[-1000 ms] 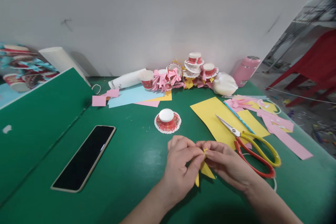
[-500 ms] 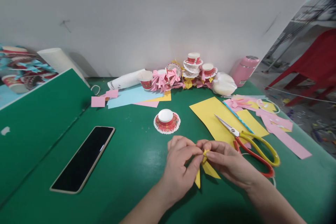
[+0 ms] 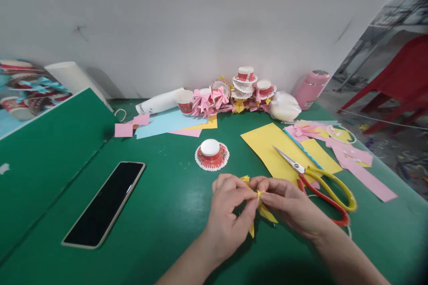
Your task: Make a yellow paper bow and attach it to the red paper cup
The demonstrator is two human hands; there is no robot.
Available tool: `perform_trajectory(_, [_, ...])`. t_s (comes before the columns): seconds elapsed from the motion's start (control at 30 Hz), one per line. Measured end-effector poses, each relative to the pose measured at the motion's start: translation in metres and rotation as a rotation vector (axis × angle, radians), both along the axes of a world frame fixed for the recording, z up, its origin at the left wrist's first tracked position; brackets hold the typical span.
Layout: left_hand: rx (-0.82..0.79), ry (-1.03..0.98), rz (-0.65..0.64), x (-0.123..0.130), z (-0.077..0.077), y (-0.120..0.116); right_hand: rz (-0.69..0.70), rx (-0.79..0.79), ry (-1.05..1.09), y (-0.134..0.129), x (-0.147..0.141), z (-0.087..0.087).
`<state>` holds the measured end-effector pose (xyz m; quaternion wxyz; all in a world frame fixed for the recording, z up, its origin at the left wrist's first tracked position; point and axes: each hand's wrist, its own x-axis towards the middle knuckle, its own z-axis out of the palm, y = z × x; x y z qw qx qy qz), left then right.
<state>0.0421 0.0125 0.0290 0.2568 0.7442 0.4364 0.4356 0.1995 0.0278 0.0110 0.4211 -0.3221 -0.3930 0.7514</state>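
Between the fingertips of both hands is a yellow paper bow (image 3: 266, 213), pinched at its middle, two tails hanging below. My left hand (image 3: 230, 209) grips it from the left, thumb and forefinger together. From the other side my right hand (image 3: 284, 200) pinches it too, and the fingers hide most of its centre. Just beyond the hands, a small hat shape made from a red and white paper cup (image 3: 211, 155) sits upside down, its fringed rim spread flat. Right of my right hand lie scissors (image 3: 301, 169) with red and yellow handles, partly over yellow paper (image 3: 262, 140).
A phone (image 3: 105, 205) lies at left on the green table (image 3: 167, 213). Along the wall stand finished cup hats with bows (image 3: 245, 75), stacked cups (image 3: 160, 101), a white bag (image 3: 285, 107) and a pink bottle (image 3: 311, 90). Pink paper scraps (image 3: 368, 178) lie at right.
The yellow bow has turned slightly in my fingers, and a yellow loop now shows above them. Both hands keep nearly the same place.
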Motion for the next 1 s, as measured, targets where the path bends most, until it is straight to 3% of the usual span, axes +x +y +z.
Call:
perform_trajectory(0.2, [-0.010, -0.004, 0.045, 0.000, -0.001, 0.000, -0.119, 0.039, -0.099, -0.002, -0.004, -0.001])
perform_trajectory(0.3, [-0.039, -0.024, 0.061, 0.000, -0.003, 0.001, -0.282, 0.258, -0.213, -0.004, -0.005, -0.002])
perform_trajectory(0.4, [-0.069, -0.041, 0.072, 0.000, -0.003, 0.000, -0.357, 0.490, -0.356, -0.005, -0.005, -0.004])
perform_trajectory(0.57, [-0.059, -0.041, 0.063, -0.001, -0.002, 0.000, -0.360, 0.641, -0.486, -0.006, -0.005, -0.003])
perform_trajectory(1.0, [0.040, 0.021, 0.054, -0.002, 0.000, 0.002, -0.287, 0.681, -0.595, -0.008, -0.003, 0.006])
